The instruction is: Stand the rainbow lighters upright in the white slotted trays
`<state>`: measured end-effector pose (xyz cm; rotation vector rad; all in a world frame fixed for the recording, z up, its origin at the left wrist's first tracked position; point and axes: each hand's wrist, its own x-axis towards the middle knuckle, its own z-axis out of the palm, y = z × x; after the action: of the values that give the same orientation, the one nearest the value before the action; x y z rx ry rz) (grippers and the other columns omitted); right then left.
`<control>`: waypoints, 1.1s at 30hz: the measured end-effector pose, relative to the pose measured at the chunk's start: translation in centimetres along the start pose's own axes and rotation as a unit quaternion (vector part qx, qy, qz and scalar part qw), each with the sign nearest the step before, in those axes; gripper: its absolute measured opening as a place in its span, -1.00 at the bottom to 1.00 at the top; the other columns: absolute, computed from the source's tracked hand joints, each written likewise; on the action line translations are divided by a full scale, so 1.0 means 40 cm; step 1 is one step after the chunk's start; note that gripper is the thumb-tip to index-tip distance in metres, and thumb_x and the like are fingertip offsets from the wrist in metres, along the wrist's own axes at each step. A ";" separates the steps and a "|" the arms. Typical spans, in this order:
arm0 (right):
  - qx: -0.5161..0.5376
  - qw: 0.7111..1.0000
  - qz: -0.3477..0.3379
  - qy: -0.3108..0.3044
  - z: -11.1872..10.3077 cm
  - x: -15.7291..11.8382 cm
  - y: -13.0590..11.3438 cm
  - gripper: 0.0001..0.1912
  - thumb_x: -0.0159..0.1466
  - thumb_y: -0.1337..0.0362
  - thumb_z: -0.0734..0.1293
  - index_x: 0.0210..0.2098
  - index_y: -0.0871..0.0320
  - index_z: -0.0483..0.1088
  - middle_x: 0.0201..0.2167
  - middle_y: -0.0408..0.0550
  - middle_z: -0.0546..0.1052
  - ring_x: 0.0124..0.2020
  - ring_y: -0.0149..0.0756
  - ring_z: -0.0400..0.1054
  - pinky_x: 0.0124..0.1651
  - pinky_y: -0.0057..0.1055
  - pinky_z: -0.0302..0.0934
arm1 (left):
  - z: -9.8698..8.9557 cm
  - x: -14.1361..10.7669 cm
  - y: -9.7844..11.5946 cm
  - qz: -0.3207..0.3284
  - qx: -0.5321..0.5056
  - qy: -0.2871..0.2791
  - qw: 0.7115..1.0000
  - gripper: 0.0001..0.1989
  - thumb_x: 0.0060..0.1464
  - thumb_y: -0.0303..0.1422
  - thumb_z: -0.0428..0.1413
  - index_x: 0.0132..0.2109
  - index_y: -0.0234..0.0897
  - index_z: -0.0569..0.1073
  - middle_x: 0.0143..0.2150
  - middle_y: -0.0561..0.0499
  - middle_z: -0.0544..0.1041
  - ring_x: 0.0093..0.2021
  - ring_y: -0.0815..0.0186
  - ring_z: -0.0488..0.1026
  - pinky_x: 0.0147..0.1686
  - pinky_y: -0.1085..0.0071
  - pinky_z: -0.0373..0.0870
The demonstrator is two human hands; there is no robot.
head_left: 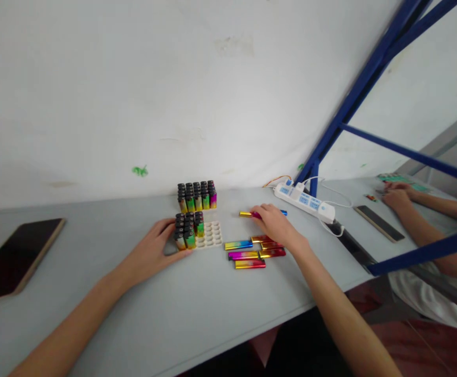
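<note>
A white tray with round-cornered slots [214, 233] lies on the grey table, its left part filled with upright black-topped lighters [189, 238]. My left hand [155, 251] rests against the tray's left side, thumb along the front edge and fingers behind, steadying it. To the right, my right hand [271, 222] has its fingers on shiny metallic sleeves; a gold end [246, 214] sticks out on the left and a blue one [283, 212] on the right. Several colourful sleeves [243, 255] lie flat between the tray and my right forearm. A second block of upright lighters [197, 196] stands behind the tray.
A white power strip [304, 201] with cables lies at the back right, beside a blue metal frame [333, 133]. A dark tablet [16, 256] is at the far left. Beyond the frame are another person's hands [399, 196] and a dark phone [379, 223].
</note>
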<state>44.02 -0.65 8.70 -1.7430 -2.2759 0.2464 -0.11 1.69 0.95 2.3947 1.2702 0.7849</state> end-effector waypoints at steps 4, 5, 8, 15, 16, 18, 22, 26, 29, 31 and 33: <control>0.225 0.973 -0.028 0.045 -0.013 0.031 -0.011 -0.67 0.74 0.03 0.47 0.30 0.07 0.75 -0.31 -0.13 0.72 -0.28 -0.11 0.59 -0.06 -0.24 0.42 | -0.005 -0.003 0.027 -0.008 -0.022 -0.002 1.000 -0.08 0.34 0.51 0.38 0.43 -0.11 0.72 0.54 -0.31 0.70 0.57 -0.38 0.66 0.71 -0.33 0.58; 0.275 0.960 -0.038 0.043 -0.016 0.044 -0.022 -0.60 0.70 -0.08 0.50 0.27 0.06 0.76 -0.39 -0.19 0.65 -0.35 -0.15 0.51 -0.15 -0.26 0.37 | -0.006 -0.003 0.033 -0.011 -0.027 -0.001 1.000 -0.09 0.33 0.50 0.40 0.42 -0.11 0.73 0.55 -0.31 0.69 0.56 -0.38 0.66 0.70 -0.34 0.59; 0.392 0.918 -0.050 0.032 -0.013 0.092 -0.076 -0.40 0.48 -0.34 0.65 0.10 0.06 0.79 -0.44 -0.25 0.54 -0.40 -0.22 0.34 -0.28 -0.30 0.24 | -0.008 -0.004 0.048 -0.016 -0.034 0.007 0.999 -0.13 0.31 0.44 0.46 0.39 -0.13 0.75 0.53 -0.34 0.69 0.54 -0.40 0.67 0.68 -0.34 0.61; 0.617 0.786 0.010 0.032 0.079 0.122 -0.208 -0.16 0.31 -0.68 0.59 -0.16 -0.03 0.52 -0.32 -0.17 0.59 -0.23 -0.17 0.52 -0.12 -0.27 0.47 | -0.009 -0.009 0.056 -0.008 -0.033 0.000 0.999 -0.18 0.36 0.40 0.45 0.40 -0.12 0.74 0.55 -0.33 0.68 0.56 -0.37 0.66 0.69 -0.29 0.60; 0.634 0.773 0.017 0.014 0.092 0.113 -0.218 -0.16 0.32 -0.69 0.58 -0.12 -0.05 0.49 -0.35 -0.19 0.57 -0.26 -0.16 0.53 -0.13 -0.26 0.48 | -0.009 -0.010 0.056 -0.007 -0.033 0.001 0.999 -0.18 0.37 0.40 0.45 0.40 -0.12 0.74 0.55 -0.33 0.68 0.57 -0.37 0.66 0.70 -0.28 0.60; 0.651 0.758 0.022 -0.024 0.110 0.093 -0.235 -0.18 0.35 -0.68 0.57 -0.05 -0.07 0.45 -0.44 -0.28 0.49 -0.36 -0.19 0.46 -0.17 -0.25 0.46 | -0.009 -0.011 0.055 -0.006 -0.032 0.005 0.999 -0.18 0.37 0.39 0.45 0.41 -0.13 0.74 0.54 -0.34 0.69 0.57 -0.37 0.66 0.70 -0.29 0.60; 0.673 0.736 0.031 -0.059 0.124 0.073 -0.263 -0.16 0.30 -0.67 0.62 -0.07 -0.08 0.43 -0.49 -0.41 0.27 -0.49 -0.33 0.14 -0.33 -0.37 0.23 | -0.011 -0.010 0.056 -0.007 -0.034 0.003 0.999 -0.18 0.37 0.37 0.47 0.43 -0.12 0.74 0.53 -0.33 0.70 0.57 -0.37 0.66 0.69 -0.32 0.60; 0.676 0.729 0.076 -0.070 0.136 0.082 -0.287 -0.06 0.28 -0.79 0.49 -0.34 -0.04 0.28 -0.53 -0.40 0.10 -0.51 -0.41 -0.12 -0.44 -0.43 -0.10 | -0.014 -0.009 0.054 -0.011 -0.038 -0.006 0.999 -0.16 0.37 0.39 0.45 0.45 -0.12 0.73 0.54 -0.33 0.69 0.58 -0.38 0.65 0.70 -0.33 0.59; 0.650 0.748 0.114 -0.066 0.143 0.086 -0.294 -0.08 0.38 -0.74 0.39 -0.47 -0.07 0.13 -0.59 -0.38 -0.01 -0.53 -0.41 -0.20 -0.47 -0.40 -0.22 | -0.013 -0.008 0.049 -0.009 -0.037 -0.004 0.999 -0.18 0.37 0.39 0.45 0.43 -0.12 0.74 0.53 -0.33 0.70 0.58 -0.37 0.65 0.70 -0.31 0.59; 0.631 0.762 0.130 -0.056 0.143 0.085 -0.293 -0.16 0.49 -0.59 0.36 -0.49 -0.09 0.09 -0.61 -0.35 -0.02 -0.54 -0.39 -0.22 -0.49 -0.38 -0.25 | -0.011 -0.008 0.046 -0.008 -0.037 0.003 0.999 -0.20 0.36 0.38 0.46 0.40 -0.11 0.75 0.52 -0.32 0.71 0.56 -0.38 0.67 0.69 -0.31 0.60; 0.617 0.773 0.136 -0.051 0.142 0.082 -0.291 -0.26 0.55 -0.43 0.33 -0.49 -0.10 0.09 -0.62 -0.33 0.01 -0.55 -0.37 -0.22 -0.50 -0.38 -0.25 | -0.008 -0.008 0.043 -0.008 -0.038 0.007 0.999 -0.20 0.35 0.37 0.47 0.40 -0.11 0.75 0.53 -0.32 0.70 0.55 -0.38 0.67 0.68 -0.32 0.61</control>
<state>30.76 -0.42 7.04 -1.2154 -1.2004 1.4986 0.70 0.48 1.99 2.3204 1.2396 0.8324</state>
